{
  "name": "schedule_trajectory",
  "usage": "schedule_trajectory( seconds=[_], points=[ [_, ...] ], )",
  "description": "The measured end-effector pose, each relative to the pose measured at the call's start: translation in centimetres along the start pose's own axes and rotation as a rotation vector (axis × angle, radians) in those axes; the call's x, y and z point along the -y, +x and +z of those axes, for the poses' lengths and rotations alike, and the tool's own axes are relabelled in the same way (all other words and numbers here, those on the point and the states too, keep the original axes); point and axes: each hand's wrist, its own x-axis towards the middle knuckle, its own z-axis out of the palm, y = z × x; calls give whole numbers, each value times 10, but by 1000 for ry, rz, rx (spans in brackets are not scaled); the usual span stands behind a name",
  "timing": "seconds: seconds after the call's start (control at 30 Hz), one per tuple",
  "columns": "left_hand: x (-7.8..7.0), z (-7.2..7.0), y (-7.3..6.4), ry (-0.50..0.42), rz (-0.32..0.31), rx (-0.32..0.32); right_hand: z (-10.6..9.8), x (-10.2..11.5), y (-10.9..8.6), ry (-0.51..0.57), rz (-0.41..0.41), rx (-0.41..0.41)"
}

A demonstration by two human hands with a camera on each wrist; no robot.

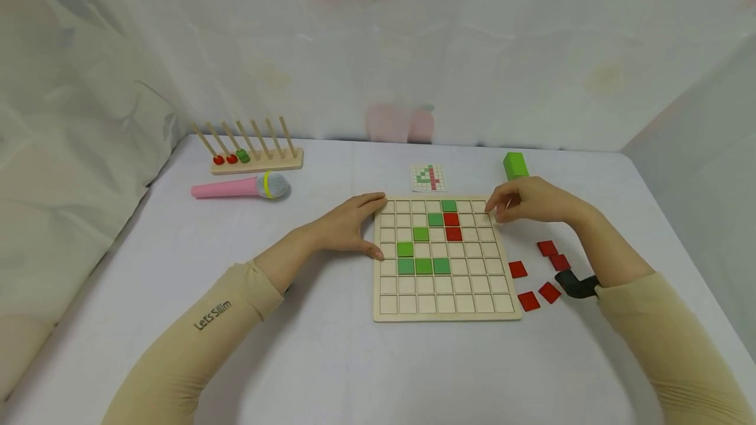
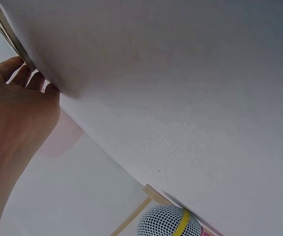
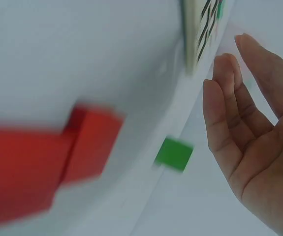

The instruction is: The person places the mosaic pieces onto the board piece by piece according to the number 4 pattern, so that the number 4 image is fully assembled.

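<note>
A wooden grid board (image 1: 447, 315) lies on the table with several green tiles (image 1: 423, 266) and two stacked red tiles (image 1: 453, 234) in its squares. Along the board's left edge rests my left hand (image 1: 345, 225), fingertips at the far corner and thumb lower down, gripping nothing. In the left wrist view those fingers (image 2: 35, 81) touch the board's rim. Beside the far right corner is my right hand (image 1: 534, 199), its fingers loosely bent. The right wrist view shows nothing between its thumb and fingers (image 3: 223, 103). A small pattern card (image 1: 429, 178) lies behind the board.
Several loose red tiles (image 1: 528, 301) are scattered right of the board. A green block (image 1: 516, 165) stands beyond my right hand. At the back left are a pink toy microphone (image 1: 227, 188) and a wooden peg rack (image 1: 256, 161) with red and green beads.
</note>
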Motion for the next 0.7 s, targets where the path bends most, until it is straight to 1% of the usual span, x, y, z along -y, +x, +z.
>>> schedule_trajectory(
  seconds=[0.2, 0.4, 0.53, 0.7],
  points=[
    [1, 0, 0, 6, 3, -1, -6, -27, -22, 14, 42, -13],
    [1, 0, 1, 10, 7, -4, -9, -52, -38, 36, 68, 29],
    [1, 0, 1, 14, 10, -2, -11, -63, -46, 85, 66, 73],
    [1, 0, 1, 7, 3, -1, -12, -69, -51, 130, 43, 111]
  ],
)
